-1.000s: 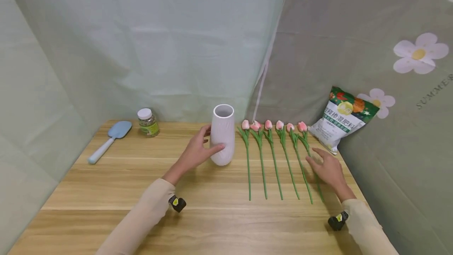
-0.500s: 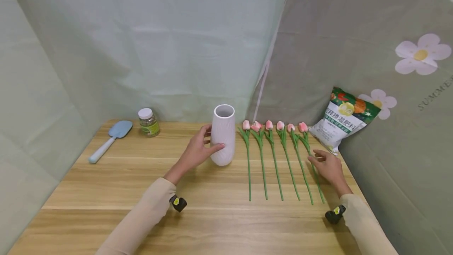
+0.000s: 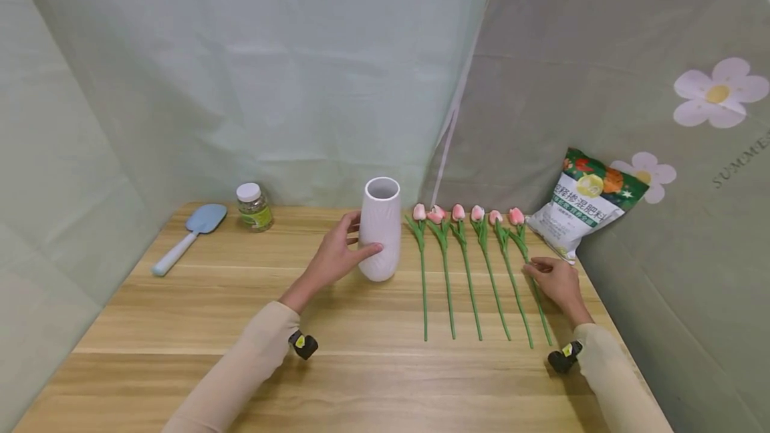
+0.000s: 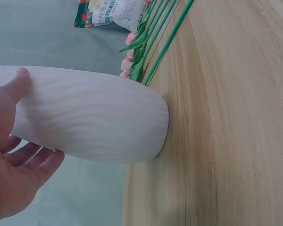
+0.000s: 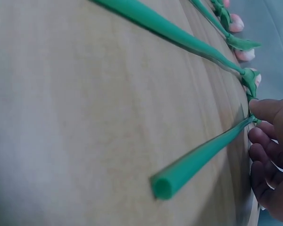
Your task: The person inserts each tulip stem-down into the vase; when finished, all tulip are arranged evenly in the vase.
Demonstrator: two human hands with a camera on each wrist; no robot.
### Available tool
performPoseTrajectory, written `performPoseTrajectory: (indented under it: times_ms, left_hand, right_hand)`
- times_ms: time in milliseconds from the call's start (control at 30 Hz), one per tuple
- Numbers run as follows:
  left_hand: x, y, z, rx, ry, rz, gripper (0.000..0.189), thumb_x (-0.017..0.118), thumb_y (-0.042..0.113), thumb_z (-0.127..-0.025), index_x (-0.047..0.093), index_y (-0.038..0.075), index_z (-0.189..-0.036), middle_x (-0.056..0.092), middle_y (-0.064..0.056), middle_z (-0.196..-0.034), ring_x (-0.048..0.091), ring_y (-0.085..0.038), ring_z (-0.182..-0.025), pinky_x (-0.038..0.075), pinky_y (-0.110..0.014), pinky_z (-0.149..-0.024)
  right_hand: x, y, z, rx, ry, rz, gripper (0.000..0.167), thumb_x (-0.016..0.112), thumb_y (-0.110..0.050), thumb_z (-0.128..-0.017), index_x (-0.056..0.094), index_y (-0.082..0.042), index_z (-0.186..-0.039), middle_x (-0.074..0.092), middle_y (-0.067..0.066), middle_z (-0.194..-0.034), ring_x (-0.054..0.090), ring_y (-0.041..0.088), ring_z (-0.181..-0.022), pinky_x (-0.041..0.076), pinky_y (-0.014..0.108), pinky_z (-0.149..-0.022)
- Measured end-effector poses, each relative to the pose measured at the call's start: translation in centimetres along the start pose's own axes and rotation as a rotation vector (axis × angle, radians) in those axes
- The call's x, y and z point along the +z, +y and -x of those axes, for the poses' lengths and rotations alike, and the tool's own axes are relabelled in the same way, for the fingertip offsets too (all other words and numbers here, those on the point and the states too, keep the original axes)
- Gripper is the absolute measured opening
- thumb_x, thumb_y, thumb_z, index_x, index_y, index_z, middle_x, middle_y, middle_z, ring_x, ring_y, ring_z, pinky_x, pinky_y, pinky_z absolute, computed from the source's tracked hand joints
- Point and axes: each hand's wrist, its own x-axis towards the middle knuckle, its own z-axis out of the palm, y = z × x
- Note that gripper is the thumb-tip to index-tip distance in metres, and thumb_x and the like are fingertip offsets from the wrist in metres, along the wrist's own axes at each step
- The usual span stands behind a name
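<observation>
A white ribbed vase [image 3: 381, 232] stands upright on the table. My left hand [image 3: 333, 258] holds its side, the thumb across the front and the fingers around the far left side; the left wrist view shows the thumb and fingers on opposite sides of the vase [image 4: 99, 115]. To its right lie several pink tulips [image 3: 458, 239] in a row, blooms toward the wall. At the rightmost tulip [image 3: 540, 309], my right hand [image 3: 558, 282] pinches the upper stem between thumb and fingers. That stem [image 5: 198, 162] lies along the table in the right wrist view; its bloom is mostly hidden there.
A printed fertilizer bag [image 3: 586, 202] leans on the right wall behind my right hand. At the back left are a white-lidded jar [image 3: 254, 208] and a blue trowel [image 3: 191, 236]. Fabric walls [image 3: 301, 85] close off the table's back and sides.
My right hand has moved slightly left and its fingers have closed on the rightmost tulip's stem. The left hand stays on the vase. The view has shifted a little.
</observation>
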Motion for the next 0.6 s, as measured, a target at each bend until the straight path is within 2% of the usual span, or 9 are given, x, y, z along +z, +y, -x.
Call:
performPoseTrajectory:
  times_ms: [333, 467, 600]
  left_hand:
    - [0.09, -0.04, 0.05, 0.005, 0.006, 0.008, 0.079, 0.084, 0.032, -0.087, 0.043, 0.005, -0.148, 0.054, -0.018, -0.144, 0.054, -0.034, -0.132, 0.052, -0.05, -0.108]
    - [0.07, -0.11, 0.03, 0.003, 0.005, 0.002, 0.079, 0.084, 0.032, -0.087, 0.042, 0.005, -0.148, 0.054, -0.018, -0.144, 0.054, -0.034, -0.133, 0.052, -0.05, -0.108]
    - [0.05, -0.09, 0.02, 0.004, 0.004, 0.007, 0.078, 0.084, 0.03, -0.087, 0.042, 0.003, -0.148, 0.054, -0.019, -0.144, 0.054, -0.035, -0.132, 0.052, -0.051, -0.108]
  right_hand:
    - [-0.14, 0.11, -0.54, 0.034, -0.059, -0.023, 0.04, 0.072, -0.031, -0.097, 0.074, 0.003, -0.117, 0.071, 0.022, -0.119, 0.065, 0.043, -0.112, 0.055, 0.055, -0.091]
    - [-0.1, 0.12, -0.65, 0.035, -0.047, -0.013, 0.036, 0.073, -0.029, -0.096, 0.076, 0.003, -0.112, 0.073, 0.021, -0.115, 0.067, 0.042, -0.109, 0.056, 0.05, -0.087]
    - [-0.09, 0.01, -0.67, 0.054, -0.032, -0.009, 0.032, 0.072, -0.025, -0.095, 0.078, 0.003, -0.106, 0.075, 0.02, -0.108, 0.068, 0.037, -0.099, 0.054, 0.037, -0.075]
